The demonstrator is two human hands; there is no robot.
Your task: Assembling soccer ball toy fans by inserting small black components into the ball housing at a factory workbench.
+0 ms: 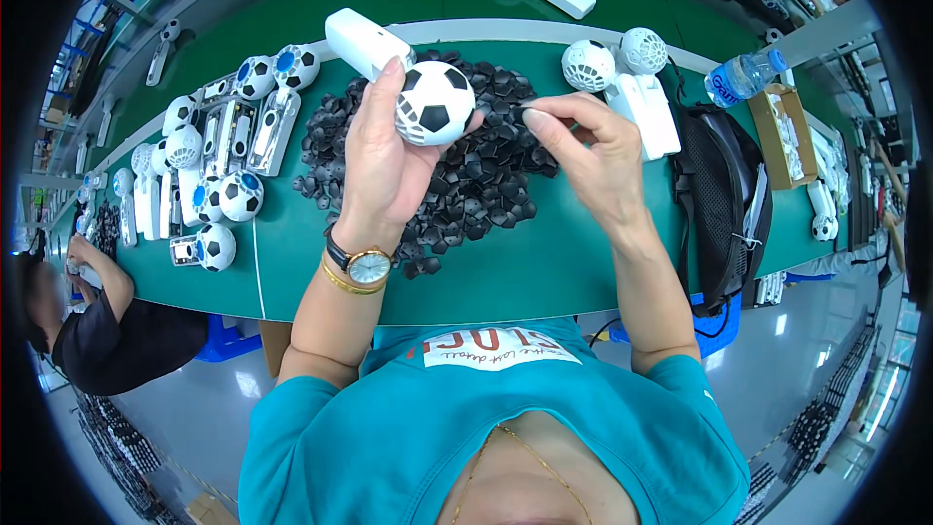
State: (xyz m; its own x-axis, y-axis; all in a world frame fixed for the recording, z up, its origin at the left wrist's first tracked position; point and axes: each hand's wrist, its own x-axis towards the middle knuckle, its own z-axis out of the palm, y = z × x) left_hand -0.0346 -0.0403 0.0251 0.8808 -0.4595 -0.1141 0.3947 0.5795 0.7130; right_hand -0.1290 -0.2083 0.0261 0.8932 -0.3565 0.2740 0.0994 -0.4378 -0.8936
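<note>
Nearest, in head view: teal shirt [486,447], below the pile of black pieces [476,190]. Over the pile, cradles football-patterned device [434,102] in left hand [382,141], fingers curled beneath ball. At pile's right, pinches with right hand [595,141], apparently on thin black piece [520,113]. Handling of device: probably light, stiff, slick; best held under ball or round white handle [362,42].
</note>
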